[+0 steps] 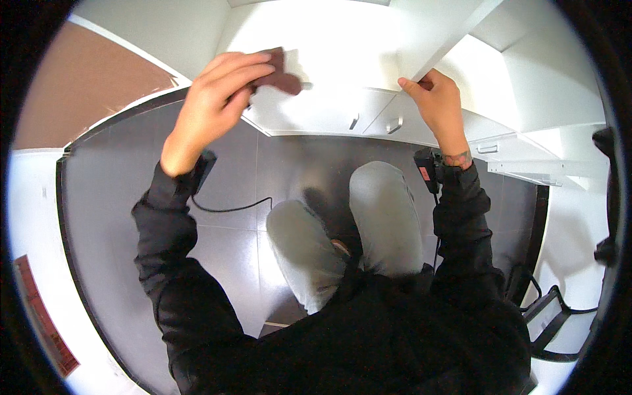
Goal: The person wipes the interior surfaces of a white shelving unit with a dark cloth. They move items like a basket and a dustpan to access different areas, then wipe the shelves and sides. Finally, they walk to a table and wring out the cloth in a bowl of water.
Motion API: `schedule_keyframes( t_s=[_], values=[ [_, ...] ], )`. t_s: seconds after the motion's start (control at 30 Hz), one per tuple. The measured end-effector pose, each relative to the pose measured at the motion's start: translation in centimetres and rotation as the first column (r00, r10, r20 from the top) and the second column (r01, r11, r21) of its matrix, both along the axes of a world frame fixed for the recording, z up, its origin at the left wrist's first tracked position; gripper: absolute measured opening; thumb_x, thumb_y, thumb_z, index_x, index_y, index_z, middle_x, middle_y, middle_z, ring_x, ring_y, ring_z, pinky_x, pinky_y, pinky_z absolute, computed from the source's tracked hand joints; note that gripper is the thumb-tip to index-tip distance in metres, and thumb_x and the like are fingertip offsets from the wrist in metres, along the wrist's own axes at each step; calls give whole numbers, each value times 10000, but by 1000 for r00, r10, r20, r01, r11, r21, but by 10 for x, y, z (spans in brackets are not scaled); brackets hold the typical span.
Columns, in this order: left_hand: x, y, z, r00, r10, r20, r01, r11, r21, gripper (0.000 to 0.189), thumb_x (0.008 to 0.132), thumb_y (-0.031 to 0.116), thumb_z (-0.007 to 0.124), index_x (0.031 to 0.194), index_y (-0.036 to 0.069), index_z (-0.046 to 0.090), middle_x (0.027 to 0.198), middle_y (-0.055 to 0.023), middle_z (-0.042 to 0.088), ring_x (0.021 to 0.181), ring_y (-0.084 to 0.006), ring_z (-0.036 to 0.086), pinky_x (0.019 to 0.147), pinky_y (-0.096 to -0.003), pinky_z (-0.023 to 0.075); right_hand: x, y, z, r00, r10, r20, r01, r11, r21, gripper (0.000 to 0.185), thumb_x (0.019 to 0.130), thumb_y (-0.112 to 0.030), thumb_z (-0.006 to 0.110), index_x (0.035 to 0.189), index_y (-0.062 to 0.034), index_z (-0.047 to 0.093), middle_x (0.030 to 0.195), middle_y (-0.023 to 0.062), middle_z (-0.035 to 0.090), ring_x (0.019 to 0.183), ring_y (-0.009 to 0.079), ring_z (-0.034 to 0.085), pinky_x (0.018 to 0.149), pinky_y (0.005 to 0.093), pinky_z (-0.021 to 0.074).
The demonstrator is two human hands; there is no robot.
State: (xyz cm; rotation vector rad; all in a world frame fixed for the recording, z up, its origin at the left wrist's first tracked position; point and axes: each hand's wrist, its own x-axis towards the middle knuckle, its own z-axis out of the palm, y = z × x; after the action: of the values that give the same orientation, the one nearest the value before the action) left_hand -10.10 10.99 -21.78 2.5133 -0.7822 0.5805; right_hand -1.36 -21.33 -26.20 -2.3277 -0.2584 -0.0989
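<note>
A dark brown cloth (284, 79) hangs from the fingers of my left hand (212, 101), in front of a white cabinet's brightly lit compartment (340, 44). Further right, my right hand (438, 106) grips the front edge of a white upright panel (452, 42), thumb on its left side and the fingers partly hidden. Below both hands run white cabinet fronts with metal handles (353, 121). A black device with a cable is strapped at each wrist.
Dark floor tiles (227, 148) lie under my bent knees. At the left stands a brown panel (108, 84) beside the white wall. A black-framed folding step stool (553, 321) is at the lower right. More white shelving (563, 94) extends to the right.
</note>
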Motion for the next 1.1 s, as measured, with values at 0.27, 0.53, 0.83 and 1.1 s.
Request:
schedule_keyframes(
  t_s=[0.27,0.53,0.83,1.1],
  values=[
    [-70,-27,95,938,10,-348,-149,914,-377,365,782,-97,410,1076,-6,607,1113,-130,608,886,-181,610,717,-265,499,8,-6,-4,999,37,11,-36,996,-86,321,748,-270,697,819,36,627,720,165,630,631,259,599,599,342,467],
    [-45,-144,144,738,-560,-378,-32,530,-847,365,824,9,431,1173,-39,528,1066,-162,605,791,-166,619,662,-243,486,-45,-25,90,925,352,143,-374,909,184,233,801,-187,588,943,-4,617,825,130,632,755,261,605,683,347,492],
    [35,-287,72,823,-446,-352,-94,504,-859,347,841,-7,541,1188,12,553,1021,-76,621,790,-110,601,624,-233,505,-19,-80,48,939,341,40,-343,936,74,408,845,-300,566,1178,-69,519,1169,112,540,1031,207,535,848,388,438],
    [89,-330,51,965,78,-249,-238,652,-720,300,829,57,567,1124,11,600,1107,-117,623,970,-152,585,858,-263,455,38,-77,-14,737,600,312,-670,710,216,356,817,-249,562,1079,-8,560,1079,226,578,1008,357,547,869,409,421]
  ],
)
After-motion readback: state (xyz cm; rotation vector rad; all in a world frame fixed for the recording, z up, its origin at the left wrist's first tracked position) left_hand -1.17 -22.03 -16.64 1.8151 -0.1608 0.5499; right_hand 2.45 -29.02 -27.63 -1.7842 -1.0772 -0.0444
